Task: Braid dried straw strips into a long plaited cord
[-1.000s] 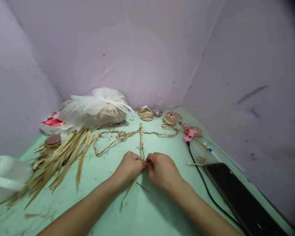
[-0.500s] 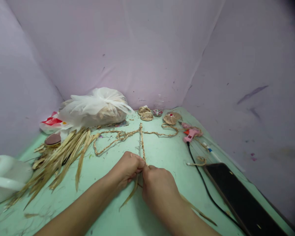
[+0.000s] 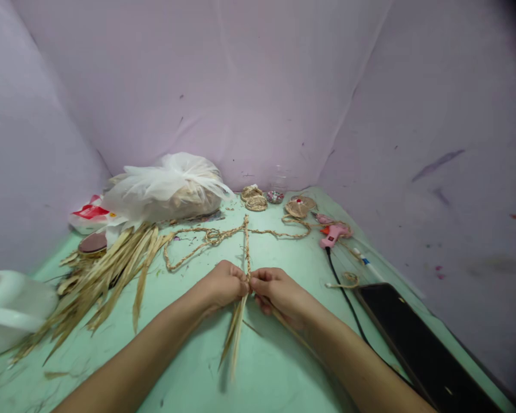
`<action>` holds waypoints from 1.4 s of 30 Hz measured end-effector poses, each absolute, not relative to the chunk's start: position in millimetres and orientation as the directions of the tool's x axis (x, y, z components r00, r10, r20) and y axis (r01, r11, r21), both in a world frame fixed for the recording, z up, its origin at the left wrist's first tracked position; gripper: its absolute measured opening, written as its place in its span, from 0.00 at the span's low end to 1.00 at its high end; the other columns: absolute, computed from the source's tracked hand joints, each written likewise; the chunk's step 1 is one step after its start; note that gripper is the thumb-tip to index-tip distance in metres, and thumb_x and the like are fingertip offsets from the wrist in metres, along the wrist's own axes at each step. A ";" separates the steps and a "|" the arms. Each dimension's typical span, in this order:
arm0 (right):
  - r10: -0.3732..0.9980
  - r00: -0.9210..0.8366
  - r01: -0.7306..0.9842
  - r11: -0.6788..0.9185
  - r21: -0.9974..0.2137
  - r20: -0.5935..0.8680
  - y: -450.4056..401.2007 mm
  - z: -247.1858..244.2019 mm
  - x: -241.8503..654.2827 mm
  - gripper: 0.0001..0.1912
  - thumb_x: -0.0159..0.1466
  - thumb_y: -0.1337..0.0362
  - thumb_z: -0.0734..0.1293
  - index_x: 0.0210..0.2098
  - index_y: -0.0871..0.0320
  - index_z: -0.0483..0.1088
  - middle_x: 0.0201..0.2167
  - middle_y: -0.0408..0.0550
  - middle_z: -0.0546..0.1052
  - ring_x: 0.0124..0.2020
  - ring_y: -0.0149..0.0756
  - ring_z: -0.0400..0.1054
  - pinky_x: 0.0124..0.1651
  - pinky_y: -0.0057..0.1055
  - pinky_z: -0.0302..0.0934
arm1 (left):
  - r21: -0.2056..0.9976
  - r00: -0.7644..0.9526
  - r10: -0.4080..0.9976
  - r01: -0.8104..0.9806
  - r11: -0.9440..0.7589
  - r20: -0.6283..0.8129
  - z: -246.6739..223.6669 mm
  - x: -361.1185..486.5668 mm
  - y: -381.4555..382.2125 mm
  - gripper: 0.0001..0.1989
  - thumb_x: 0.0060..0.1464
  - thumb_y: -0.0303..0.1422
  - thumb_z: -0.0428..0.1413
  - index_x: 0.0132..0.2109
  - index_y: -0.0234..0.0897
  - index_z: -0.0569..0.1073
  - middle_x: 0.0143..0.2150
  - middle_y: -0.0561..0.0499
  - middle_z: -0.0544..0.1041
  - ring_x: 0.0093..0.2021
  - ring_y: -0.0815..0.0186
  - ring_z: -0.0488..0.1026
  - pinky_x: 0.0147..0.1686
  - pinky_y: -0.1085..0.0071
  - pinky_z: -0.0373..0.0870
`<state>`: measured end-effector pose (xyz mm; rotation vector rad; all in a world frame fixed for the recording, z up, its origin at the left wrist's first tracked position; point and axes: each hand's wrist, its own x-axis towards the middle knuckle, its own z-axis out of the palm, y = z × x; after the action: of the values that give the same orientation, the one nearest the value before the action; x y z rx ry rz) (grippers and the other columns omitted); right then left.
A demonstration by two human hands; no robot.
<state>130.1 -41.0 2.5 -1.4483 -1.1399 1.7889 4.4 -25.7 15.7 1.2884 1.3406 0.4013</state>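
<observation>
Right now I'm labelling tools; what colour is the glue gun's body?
The glue gun's body is pink, in the head view.

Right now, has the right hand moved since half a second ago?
Yes, the right hand moved forward, now reaching higher in view than the black device.

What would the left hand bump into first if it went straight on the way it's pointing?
Beyond the braid it seems to pinch, the left hand would probably meet the right hand first, which is right beside it. Whether they already touch is unclear.
</observation>
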 end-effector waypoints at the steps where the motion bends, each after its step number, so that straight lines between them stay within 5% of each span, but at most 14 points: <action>1: 0.845 -0.231 0.081 -0.478 -0.875 -0.483 -41.8 -0.1 127.9 0.04 0.51 0.68 0.60 0.21 0.59 0.60 0.11 0.36 0.58 0.13 0.22 0.49 0.17 0.22 0.41 | 0.835 0.288 0.833 0.451 0.316 -0.472 13.0 3.0 -24.8 0.08 0.31 0.23 0.48 0.13 0.35 0.56 0.09 0.60 0.50 0.14 0.78 0.43 0.16 0.76 0.38; 11: 0.935 -0.148 0.060 -0.318 -0.946 -0.323 -34.8 -24.5 132.8 0.06 0.44 0.67 0.65 0.16 0.62 0.63 0.11 0.37 0.62 0.15 0.21 0.48 0.20 0.24 0.40 | 0.790 0.396 0.856 0.613 0.023 -0.332 -7.3 -5.7 -19.0 0.07 0.34 0.29 0.47 0.15 0.36 0.56 0.13 0.58 0.49 0.17 0.76 0.45 0.17 0.75 0.41; 16: 0.928 -0.143 0.014 -0.345 -0.939 -0.343 -36.9 -22.8 131.0 0.07 0.43 0.66 0.66 0.16 0.63 0.64 0.12 0.39 0.65 0.15 0.21 0.50 0.20 0.23 0.42 | 0.696 0.348 0.851 0.717 0.029 -0.393 6.6 -9.6 -20.2 0.07 0.35 0.30 0.48 0.15 0.33 0.65 0.12 0.55 0.57 0.16 0.73 0.53 0.18 0.75 0.48; 24: 0.885 -0.125 -0.108 -0.461 -0.881 -0.448 -41.4 -14.6 126.7 0.05 0.43 0.68 0.66 0.19 0.63 0.65 0.11 0.37 0.63 0.12 0.19 0.46 0.17 0.23 0.36 | 0.502 0.181 0.976 0.860 -0.098 -0.120 16.5 16.5 -59.1 0.03 0.38 0.29 0.51 0.21 0.36 0.69 0.19 0.49 0.64 0.24 0.64 0.63 0.26 0.72 0.53; 28: 0.889 -0.143 -0.131 -0.453 -0.882 -0.436 -41.2 -17.3 127.6 0.05 0.42 0.69 0.66 0.20 0.63 0.65 0.11 0.37 0.63 0.13 0.20 0.49 0.17 0.22 0.38 | 0.490 0.249 0.956 0.860 -0.143 -0.157 20.4 17.8 -60.3 0.06 0.40 0.31 0.51 0.21 0.35 0.68 0.18 0.49 0.64 0.23 0.64 0.64 0.25 0.72 0.53; 31: 0.877 -0.216 -0.129 -0.461 -0.878 -0.429 -41.2 -16.2 129.2 0.07 0.43 0.67 0.67 0.19 0.63 0.64 0.09 0.35 0.60 0.11 0.19 0.46 0.17 0.23 0.35 | 0.573 0.249 0.933 0.818 -0.058 -0.261 29.4 4.2 -42.7 0.13 0.44 0.37 0.49 0.18 0.34 0.66 0.13 0.53 0.60 0.17 0.69 0.59 0.19 0.73 0.50; 34: 0.857 -0.277 -0.132 -0.482 -0.866 -0.434 -41.6 -11.0 130.8 0.08 0.44 0.66 0.68 0.18 0.63 0.64 0.09 0.34 0.59 0.11 0.18 0.42 0.17 0.23 0.33 | 0.734 0.143 0.905 0.642 0.223 -0.401 32.8 -5.0 -27.3 0.11 0.45 0.36 0.47 0.23 0.34 0.67 0.12 0.55 0.60 0.12 0.72 0.57 0.15 0.75 0.51; 37: 0.849 -0.319 -0.128 -0.478 -0.869 -0.421 -40.9 -6.7 133.0 0.07 0.44 0.67 0.67 0.20 0.63 0.65 0.12 0.38 0.65 0.12 0.19 0.47 0.17 0.22 0.36 | 0.803 0.304 0.762 0.399 0.443 -0.572 25.5 -3.6 -23.3 0.07 0.41 0.33 0.50 0.24 0.32 0.67 0.15 0.53 0.65 0.12 0.72 0.60 0.13 0.76 0.54; 42: 0.886 -0.318 0.054 -0.339 -0.939 -0.338 -37.1 -15.1 136.3 0.06 0.45 0.68 0.65 0.24 0.64 0.66 0.17 0.42 0.69 0.17 0.22 0.56 0.21 0.21 0.46 | 0.782 0.297 0.751 0.440 0.441 -0.590 11.4 3.5 -24.7 0.07 0.39 0.30 0.50 0.18 0.32 0.65 0.11 0.52 0.63 0.10 0.73 0.57 0.11 0.76 0.52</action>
<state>136.3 -37.1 -15.1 -1.2899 -1.2610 1.7240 3.5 -24.7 11.4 1.1804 1.3325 0.2881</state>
